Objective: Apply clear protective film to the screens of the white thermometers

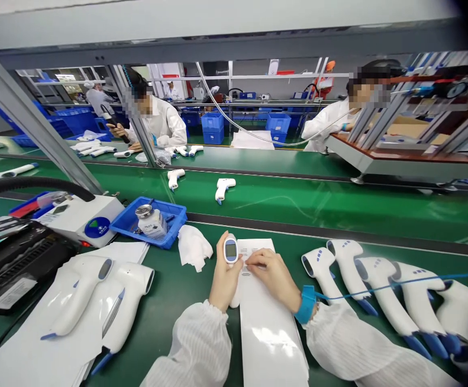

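My left hand (222, 279) is wrapped round a white forehead thermometer (231, 250) held upright, its small lit screen facing me. My right hand (270, 275) rests with pinched fingers on a long white label sheet (266, 322) lying on the green mat, touching it beside the thermometer. What the pinch holds is too small to see. A blue wrist strap (307, 303) with a blue cord sits on my right wrist.
Several white thermometers (379, 290) lie in a row at the right; two more (97, 295) lie on paper at the left. A blue tray (149, 220) with a bottle, a white cloth (193, 247) and a black device (12, 263) are nearby. Co-workers sit across the green conveyor (298, 199).
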`<state>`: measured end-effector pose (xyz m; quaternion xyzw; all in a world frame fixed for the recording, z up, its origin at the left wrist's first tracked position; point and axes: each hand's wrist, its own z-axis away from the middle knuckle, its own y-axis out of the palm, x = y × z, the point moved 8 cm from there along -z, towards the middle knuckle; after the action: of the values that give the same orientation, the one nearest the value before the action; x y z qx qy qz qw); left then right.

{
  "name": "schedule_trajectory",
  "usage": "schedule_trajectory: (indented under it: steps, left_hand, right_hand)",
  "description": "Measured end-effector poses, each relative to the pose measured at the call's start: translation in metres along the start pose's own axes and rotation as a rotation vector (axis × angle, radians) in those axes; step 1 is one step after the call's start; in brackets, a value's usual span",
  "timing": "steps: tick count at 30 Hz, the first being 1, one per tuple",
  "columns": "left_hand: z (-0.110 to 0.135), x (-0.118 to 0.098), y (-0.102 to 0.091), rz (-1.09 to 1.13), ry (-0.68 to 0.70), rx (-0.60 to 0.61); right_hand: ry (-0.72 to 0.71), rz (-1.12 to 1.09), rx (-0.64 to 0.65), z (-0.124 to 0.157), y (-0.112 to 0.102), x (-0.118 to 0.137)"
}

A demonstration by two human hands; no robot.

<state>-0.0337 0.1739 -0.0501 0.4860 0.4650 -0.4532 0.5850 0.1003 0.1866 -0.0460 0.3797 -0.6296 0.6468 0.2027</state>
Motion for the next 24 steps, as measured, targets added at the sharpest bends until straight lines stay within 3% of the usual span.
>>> schedule_trajectory:
  steps: [7, 11, 14, 16, 18, 20, 22, 24]
  left_hand:
    - [-0.001, 0.004, 0.002, -0.044, 0.001, 0.029]
    - [-0.003, 0.000, 0.003, -0.082, 0.007, 0.032]
    - [-0.001, -0.007, 0.003, -0.093, 0.020, 0.024]
    - [0.006, -0.012, 0.006, -0.086, 0.008, 0.036]
    - [0.021, -0.012, 0.013, -0.049, -0.056, 0.086]
    - [0.042, -0.008, 0.023, 0.008, -0.153, 0.153]
    - [0.065, -0.002, 0.034, 0.053, -0.235, 0.213]
    - [0.082, 0.001, 0.039, 0.034, -0.227, 0.214]
  right_hand:
    - [0.035, 0.004, 0.024, -0.014, 0.002, 0.005]
    - [-0.027, -0.058, 0.105, -0.003, 0.002, 0.021]
    - [-0.018, -0.321, 0.349, 0.025, 0.005, 0.037]
    - [0.109, -0.542, 0.595, 0.049, 0.009, 0.045]
    - [0.239, -0.679, 0.724, 0.068, 0.005, 0.051]
    - [0.247, -0.658, 0.634, 0.068, -0.010, 0.052]
    - [0.147, -0.518, 0.441, 0.058, -0.032, 0.053]
    - [0.045, -0.380, 0.286, 0.050, -0.048, 0.055]
